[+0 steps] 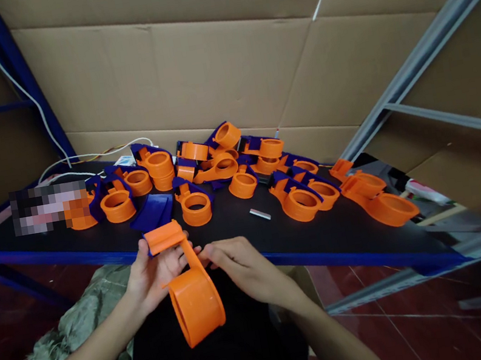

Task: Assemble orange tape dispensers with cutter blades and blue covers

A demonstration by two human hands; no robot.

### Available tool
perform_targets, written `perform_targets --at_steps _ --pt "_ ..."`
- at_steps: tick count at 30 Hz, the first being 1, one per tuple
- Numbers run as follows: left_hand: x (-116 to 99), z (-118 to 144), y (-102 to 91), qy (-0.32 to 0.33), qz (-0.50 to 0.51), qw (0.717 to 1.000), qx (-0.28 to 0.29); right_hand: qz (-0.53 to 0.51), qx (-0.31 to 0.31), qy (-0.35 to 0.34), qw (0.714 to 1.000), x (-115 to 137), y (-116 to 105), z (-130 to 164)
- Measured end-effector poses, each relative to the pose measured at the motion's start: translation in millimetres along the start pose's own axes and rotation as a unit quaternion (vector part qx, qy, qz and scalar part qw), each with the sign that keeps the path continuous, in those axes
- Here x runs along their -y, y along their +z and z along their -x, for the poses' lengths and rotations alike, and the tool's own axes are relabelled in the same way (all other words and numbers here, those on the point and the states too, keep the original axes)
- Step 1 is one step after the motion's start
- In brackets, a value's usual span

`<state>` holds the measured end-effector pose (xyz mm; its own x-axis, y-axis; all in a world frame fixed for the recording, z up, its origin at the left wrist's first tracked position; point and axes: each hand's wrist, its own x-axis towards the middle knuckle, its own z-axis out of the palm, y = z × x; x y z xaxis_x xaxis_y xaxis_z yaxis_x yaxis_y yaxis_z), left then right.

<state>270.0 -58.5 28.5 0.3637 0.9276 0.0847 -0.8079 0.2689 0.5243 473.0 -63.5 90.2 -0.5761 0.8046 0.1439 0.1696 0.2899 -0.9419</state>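
Observation:
An orange tape dispenser [198, 307] hangs in front of me over the table's near edge, its round hub lowest and its flat head at the top. My left hand [158, 278] grips it by the head, thumb on the near side and fingers behind. On the other side, my right hand [241, 266] is closed in a pinch right beside the dispenser's arm. Whatever lies between those fingertips is too small or hidden to make out. Just beyond the head lie flat blue plastic pieces [153, 211] on the black table [232, 240].
Several orange and blue tape dispensers [196, 207] stand across the table. All-orange dispenser bodies [393, 208] lie at the right end. A small metal strip [260, 214] rests near the front. White cables [42, 115] run at left; cardboard [227, 71] walls the back. A sack [92, 315] lies below.

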Motion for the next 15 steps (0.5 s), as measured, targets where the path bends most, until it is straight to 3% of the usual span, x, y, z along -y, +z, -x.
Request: perform_targets --at_steps 5,9,12,15 --pt "7 1 -2.9 0.013 -0.038 0.999 -0.024 0.027 -0.096 -0.026 0.995 -6 -19 2" --pt "12 6 -2.2 -0.045 -0.060 0.995 0.063 0.118 -0.161 -0.072 0.977 -24 -14 -15" --pt "14 11 -2.0 -0.118 -0.089 0.978 0.149 0.242 -0.121 -0.130 0.954 -29 0 -37" --pt "16 15 -2.0 -0.165 -0.111 0.962 0.186 0.358 -0.071 -0.170 0.915 -26 21 -67"
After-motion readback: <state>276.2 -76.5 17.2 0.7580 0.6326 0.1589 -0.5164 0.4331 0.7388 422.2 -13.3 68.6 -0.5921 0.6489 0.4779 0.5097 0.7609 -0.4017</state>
